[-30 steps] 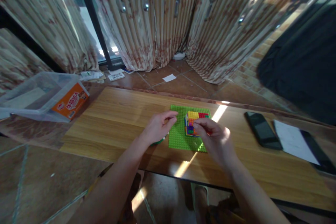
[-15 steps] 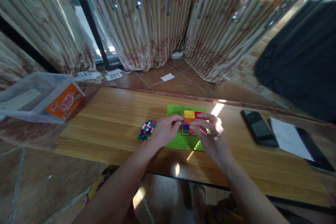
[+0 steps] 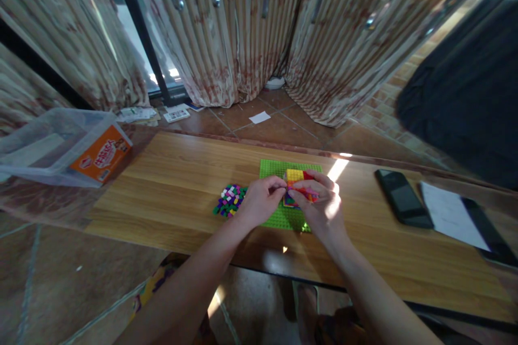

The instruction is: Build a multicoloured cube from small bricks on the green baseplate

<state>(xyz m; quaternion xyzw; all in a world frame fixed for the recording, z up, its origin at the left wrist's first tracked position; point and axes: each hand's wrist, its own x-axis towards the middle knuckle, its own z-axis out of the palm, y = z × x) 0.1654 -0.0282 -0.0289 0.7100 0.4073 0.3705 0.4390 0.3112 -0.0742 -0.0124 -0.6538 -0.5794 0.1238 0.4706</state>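
Wooden table [image 3: 178,172]; left hand [image 3: 261,202] has fingertips together, can't tell on what; right hand [image 3: 326,207] curls over blocks [image 3: 294,174], grip unclear; tbh brace low, push straight.

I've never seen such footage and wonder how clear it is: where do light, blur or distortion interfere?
Head view: sunlight glares in a streak on the brown wooden table and on the right hand; the striped, patterned curtains splay outward, probably wide-lens distortion; soft detail at the stack of multicoloured plastic bricks leaves unclear what the fingertips hold.
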